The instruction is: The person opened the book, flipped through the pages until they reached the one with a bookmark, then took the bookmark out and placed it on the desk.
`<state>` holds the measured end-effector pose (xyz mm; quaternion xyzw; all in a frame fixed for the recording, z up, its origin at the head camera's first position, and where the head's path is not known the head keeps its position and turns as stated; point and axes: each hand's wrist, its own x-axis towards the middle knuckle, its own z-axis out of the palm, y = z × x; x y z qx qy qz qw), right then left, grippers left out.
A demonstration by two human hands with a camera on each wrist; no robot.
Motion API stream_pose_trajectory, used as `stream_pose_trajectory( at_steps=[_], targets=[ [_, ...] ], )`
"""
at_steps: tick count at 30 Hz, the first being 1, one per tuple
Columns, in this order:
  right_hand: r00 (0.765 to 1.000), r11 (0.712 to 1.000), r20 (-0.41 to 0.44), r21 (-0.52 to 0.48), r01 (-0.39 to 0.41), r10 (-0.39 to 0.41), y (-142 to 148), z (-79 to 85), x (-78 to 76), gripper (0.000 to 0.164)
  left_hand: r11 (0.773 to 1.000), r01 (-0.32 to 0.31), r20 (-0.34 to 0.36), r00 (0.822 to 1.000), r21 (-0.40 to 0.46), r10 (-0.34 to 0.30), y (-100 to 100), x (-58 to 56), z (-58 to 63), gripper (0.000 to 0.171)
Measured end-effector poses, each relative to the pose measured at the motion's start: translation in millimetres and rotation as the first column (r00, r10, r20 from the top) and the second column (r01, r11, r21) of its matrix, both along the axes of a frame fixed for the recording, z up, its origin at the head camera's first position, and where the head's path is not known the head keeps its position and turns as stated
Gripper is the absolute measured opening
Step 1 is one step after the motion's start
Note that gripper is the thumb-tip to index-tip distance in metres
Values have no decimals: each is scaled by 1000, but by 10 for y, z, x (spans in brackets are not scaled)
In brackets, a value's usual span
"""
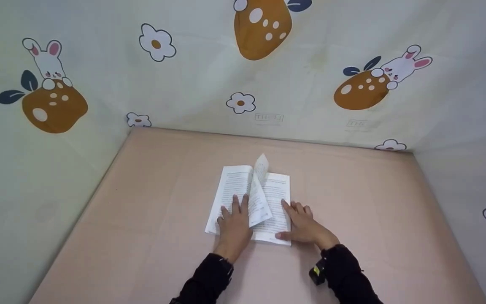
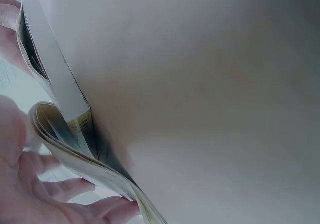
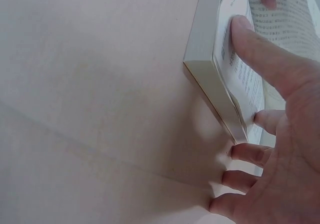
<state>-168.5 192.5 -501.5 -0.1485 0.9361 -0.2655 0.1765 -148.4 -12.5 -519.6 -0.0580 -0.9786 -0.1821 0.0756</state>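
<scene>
An open book (image 1: 230, 183) lies on the table, with printed text on both sides. One leaf (image 1: 260, 198) stands up and curls over near the middle fold. My left hand (image 1: 234, 230) rests on the lower left page, its fingers spread and fairly straight; in the left wrist view those fingers (image 2: 67, 189) lie along the bowed pages (image 2: 90, 166). My right hand (image 1: 306, 226) is at the right edge. Its thumb (image 3: 260, 54) presses on the right page and its index fingertip touches that page farther up, while the other fingers reach past the edge to the table.
The book lies on a table (image 1: 163, 169) with a pinkish-beige covering. Pale walls (image 1: 310, 42) printed with rabbits, fruit and flowers enclose it at the back and sides. A small black object with a yellow mark (image 1: 317, 272) sits by the right sleeve.
</scene>
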Motion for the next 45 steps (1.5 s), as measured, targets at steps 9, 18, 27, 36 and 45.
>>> stream_pose_trajectory(
  at_steps=[9,18,27,36,45],
  targets=[
    [1000,1000,15,3,12,-12,0,14,14,99,994,-102,7,995,37,102,21,-30,3,71],
    [999,999,30,14,30,-31,-19,13,12,98,995,-99,55,993,-18,100,15,-34,-1,69],
    [999,1000,21,19,24,-24,-19,19,6,98,995,-68,94,993,-75,75,-31,-25,30,67],
    [999,999,24,15,33,-34,-13,11,6,99,987,-84,-31,996,-135,80,-37,-18,28,52],
    [1000,999,17,24,24,-24,-17,1,1,98,993,-52,-61,997,-106,45,-46,-40,30,41]
  ],
)
